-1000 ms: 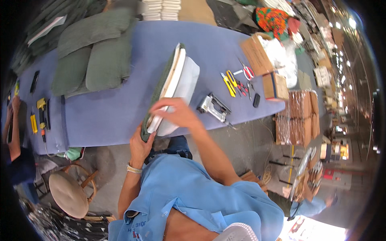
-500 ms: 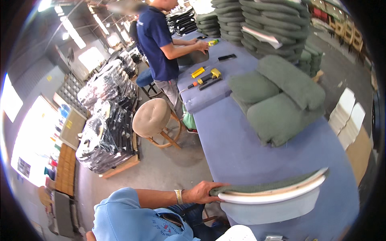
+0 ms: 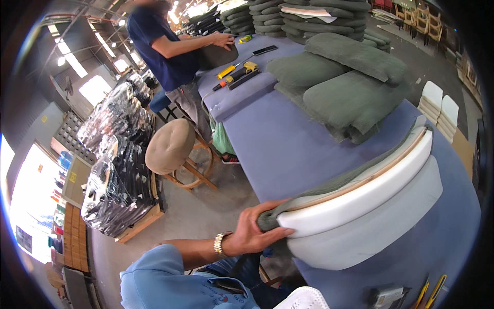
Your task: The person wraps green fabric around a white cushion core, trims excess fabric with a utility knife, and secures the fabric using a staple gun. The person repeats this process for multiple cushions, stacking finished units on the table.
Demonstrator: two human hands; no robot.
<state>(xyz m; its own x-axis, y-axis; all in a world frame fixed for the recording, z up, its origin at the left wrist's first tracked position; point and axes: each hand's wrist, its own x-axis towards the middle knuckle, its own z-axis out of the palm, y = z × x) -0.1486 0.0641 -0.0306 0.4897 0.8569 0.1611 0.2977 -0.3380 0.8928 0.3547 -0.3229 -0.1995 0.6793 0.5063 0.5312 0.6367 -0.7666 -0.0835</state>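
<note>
My left hand, with a metal watch on the wrist, grips the near-left end of a curved chair pad. Fingers lie over the green fabric, and the thumb presses on the white foam edge. Green cloth covers the pad's far side, with a thin wood edge and thick white foam showing. Below the foam, a pale grey curved piece faces me; how it is joined cannot be made out. The pad stands tilted on edge on the blue-covered table. My right hand is out of view.
Green covered pads lie ahead, with tall pad stacks behind. A yellow-black power tool lies far left; yellow-handled cutters lie near right. A person works across the table's far end. A round stool stands left.
The pad's far end has swung up and away, so more white foam and grey shows. My left hand keeps its end, thumb now visible. The view has shifted.
</note>
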